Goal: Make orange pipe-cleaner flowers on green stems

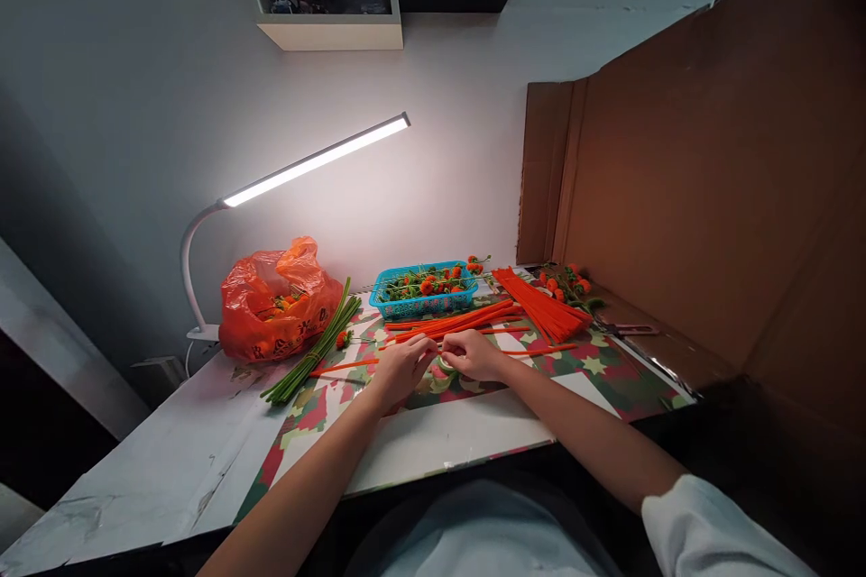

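My left hand (pixel 406 368) and my right hand (pixel 474 354) meet over the middle of the table, fingertips nearly touching. Both are closed in a pinch; whatever small thing is between the fingers is too tiny to make out. Just behind them lies a loose pile of orange pipe cleaners (pixel 456 321). One single orange pipe cleaner (pixel 345 367) stretches out left of my left hand, and another (pixel 541 350) lies to the right of my right hand. A pale green round thing (pixel 446 366) shows partly beneath my right fingers. An orange flower (pixel 344 339) on a thin stem rests left of my hands.
A blue basket (pixel 424 306) of orange flowers stands at the back. Left are a bundle of green stems (pixel 315 361), an orange plastic bag (pixel 271 338) and a lit lamp (pixel 317 160). To the right lie a fanned orange bundle (pixel 541 305), more flowers (pixel 565 281) and a cardboard wall (pixel 696 180).
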Demonstrator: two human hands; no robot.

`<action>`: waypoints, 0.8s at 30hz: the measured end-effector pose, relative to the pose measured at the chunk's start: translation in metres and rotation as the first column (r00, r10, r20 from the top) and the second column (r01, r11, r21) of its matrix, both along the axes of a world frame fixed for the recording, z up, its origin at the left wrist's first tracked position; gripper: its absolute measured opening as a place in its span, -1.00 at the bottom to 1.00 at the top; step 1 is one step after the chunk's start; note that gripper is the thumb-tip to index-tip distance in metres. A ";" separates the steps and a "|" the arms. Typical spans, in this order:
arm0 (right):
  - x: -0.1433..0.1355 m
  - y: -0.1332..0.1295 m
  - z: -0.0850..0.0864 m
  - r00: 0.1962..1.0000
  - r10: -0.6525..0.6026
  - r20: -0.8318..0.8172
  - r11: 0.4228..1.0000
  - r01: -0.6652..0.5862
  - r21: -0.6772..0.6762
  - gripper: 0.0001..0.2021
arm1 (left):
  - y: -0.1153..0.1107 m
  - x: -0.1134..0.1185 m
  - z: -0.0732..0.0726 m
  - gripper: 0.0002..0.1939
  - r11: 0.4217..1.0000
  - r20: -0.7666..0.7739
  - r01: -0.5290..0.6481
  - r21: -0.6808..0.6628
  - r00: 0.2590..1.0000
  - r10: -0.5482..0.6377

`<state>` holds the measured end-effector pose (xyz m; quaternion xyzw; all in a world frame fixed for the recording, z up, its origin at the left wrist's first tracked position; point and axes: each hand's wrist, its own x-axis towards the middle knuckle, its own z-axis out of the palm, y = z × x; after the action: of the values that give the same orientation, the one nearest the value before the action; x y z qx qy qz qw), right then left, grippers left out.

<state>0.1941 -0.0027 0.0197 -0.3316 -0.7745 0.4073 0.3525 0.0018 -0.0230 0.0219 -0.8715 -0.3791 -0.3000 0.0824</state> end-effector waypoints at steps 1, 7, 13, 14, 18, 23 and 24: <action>0.000 0.000 0.000 1.000 -0.005 -0.006 1.000 0.005 0.008 -0.92 | 0.000 0.000 0.000 -0.82 1.000 0.006 0.002 -0.012 1.000 -0.002; -0.002 0.000 0.007 0.999 0.016 -0.047 0.991 -0.022 -0.134 -0.89 | 0.002 -0.001 -0.001 -0.85 1.000 0.023 0.004 0.008 1.000 -0.004; 0.004 0.004 0.010 0.978 0.178 -0.106 0.851 -0.207 -0.483 -0.76 | 0.003 0.000 -0.003 -0.83 0.986 -0.077 0.051 0.159 0.996 -0.039; 0.006 0.006 0.010 0.968 0.219 -0.123 0.802 -0.250 -0.542 -0.74 | 0.003 0.000 -0.003 -0.82 0.980 -0.098 0.067 0.185 0.994 -0.050; 0.011 0.015 0.007 0.924 0.308 -0.228 0.610 -0.376 -0.697 -0.70 | 0.002 0.001 -0.002 -0.79 0.953 -0.159 0.098 0.285 0.986 -0.054; 0.012 0.019 0.008 0.896 0.293 -0.334 0.447 -0.437 -0.780 -0.70 | 0.002 0.003 -0.003 -0.79 0.921 -0.198 0.086 0.381 0.980 -0.009; 0.012 0.019 0.008 0.894 0.288 -0.343 0.420 -0.440 -0.793 -0.70 | 0.003 0.003 -0.004 -0.80 0.916 -0.206 0.082 0.394 0.979 0.001</action>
<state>0.2062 0.0164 0.0280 -0.2525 -0.4940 0.8255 0.1038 0.0049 -0.0202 0.0177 -0.8697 -0.2813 -0.2829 0.2906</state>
